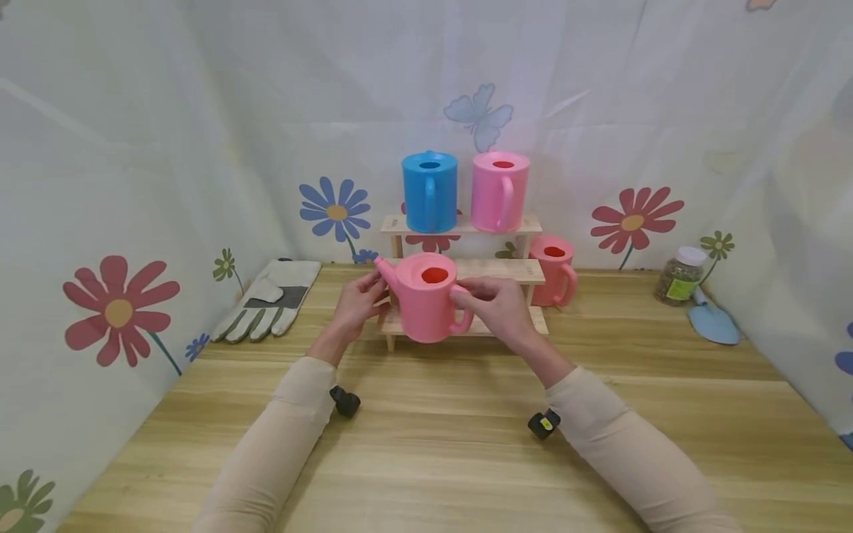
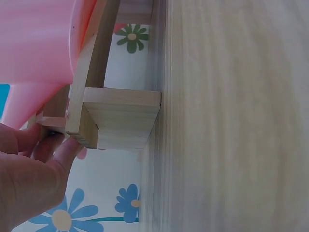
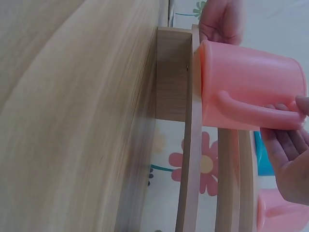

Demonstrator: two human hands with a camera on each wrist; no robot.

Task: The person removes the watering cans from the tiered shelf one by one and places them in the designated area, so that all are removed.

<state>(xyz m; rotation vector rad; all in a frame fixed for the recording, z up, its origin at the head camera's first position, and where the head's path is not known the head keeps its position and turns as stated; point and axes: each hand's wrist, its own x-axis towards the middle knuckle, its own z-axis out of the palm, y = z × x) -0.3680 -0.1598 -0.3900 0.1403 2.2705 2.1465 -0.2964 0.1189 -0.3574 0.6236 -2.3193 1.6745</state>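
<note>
My right hand (image 1: 496, 303) grips the handle of a pink watering can (image 1: 423, 307), fingers curled round it, also seen on the handle (image 3: 253, 116) in the right wrist view. The can is upright, spout to the left, its base at the lowest tier of a wooden shelf (image 1: 466, 270); whether it bears weight there I cannot tell. My left hand (image 1: 360, 303) is beside the spout, at the shelf's left end. In the left wrist view its bent fingers (image 2: 67, 150) hold the end of the wooden shelf (image 2: 82, 128), just below the spout (image 2: 34, 99).
A blue can (image 1: 416, 196) and a pink can (image 1: 489, 196) stand on the top tier. Another pink can (image 1: 546, 281) is at the shelf's right. Work gloves (image 1: 293, 277) lie at the left; a jar (image 1: 673, 285) and a blue trowel (image 1: 713, 323) are at the right.
</note>
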